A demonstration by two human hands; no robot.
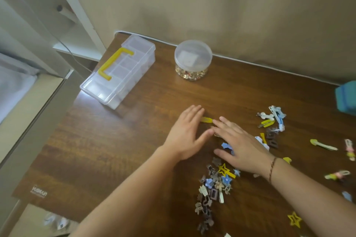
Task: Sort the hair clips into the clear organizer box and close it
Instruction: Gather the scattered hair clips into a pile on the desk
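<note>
Nearest us, hair clips (213,188) lie scattered over the tabletop (115,150). Our left hand (185,133) and right hand (238,146) lie flat with fingers straight, holding nothing, a yellow clip (206,119) between their tips. Far left stands the clear organizer box (119,71), lid shut.

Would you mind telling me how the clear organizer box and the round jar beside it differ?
The organizer box is rectangular, with a yellow handle on its lid; the round jar is cylindrical with a plain lid. The box's compartments look empty, while the jar holds small gold-coloured pieces at its bottom. Both are clear plastic, closed, and stand on the wooden table.
</note>
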